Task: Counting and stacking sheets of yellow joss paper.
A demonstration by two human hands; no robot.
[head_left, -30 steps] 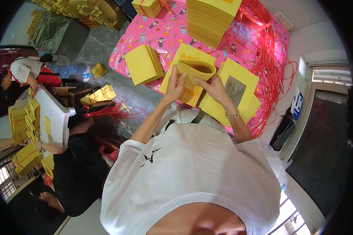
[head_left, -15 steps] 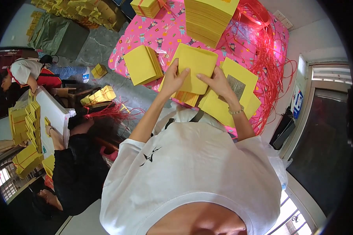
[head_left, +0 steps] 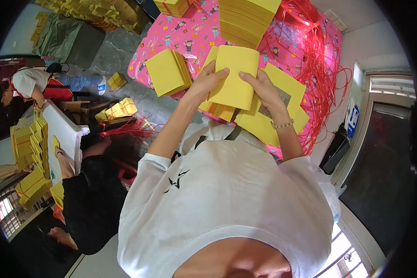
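A sheaf of yellow paper (head_left: 235, 69) is between my two hands, its right edge bowed and a layer showing behind its left side. My left hand (head_left: 207, 81) is closed on the left edge, thumb on top. My right hand (head_left: 265, 89) is closed on the right edge, thumb also on top; the other fingers are hidden underneath. Below the sheaf, part of another yellow paper stack (head_left: 220, 111) shows near the table's front edge. Flat yellow sheets (head_left: 292, 88) lie by my right wrist, with a dark greyish square piece (head_left: 282, 101) on them.
The pink patterned tablecloth (head_left: 177, 34) carries a yellow stack (head_left: 164, 74) at left, a tall stack (head_left: 245, 25) at the back and tangled red strips (head_left: 317, 69) at right. At far left, people work around a white table (head_left: 62, 125) with yellow bundles.
Both hands have shifted slightly, and the sheaf has turned more upright and bowed, with a layer now showing at its left. At the far left, a co-worker's hand has moved slightly.
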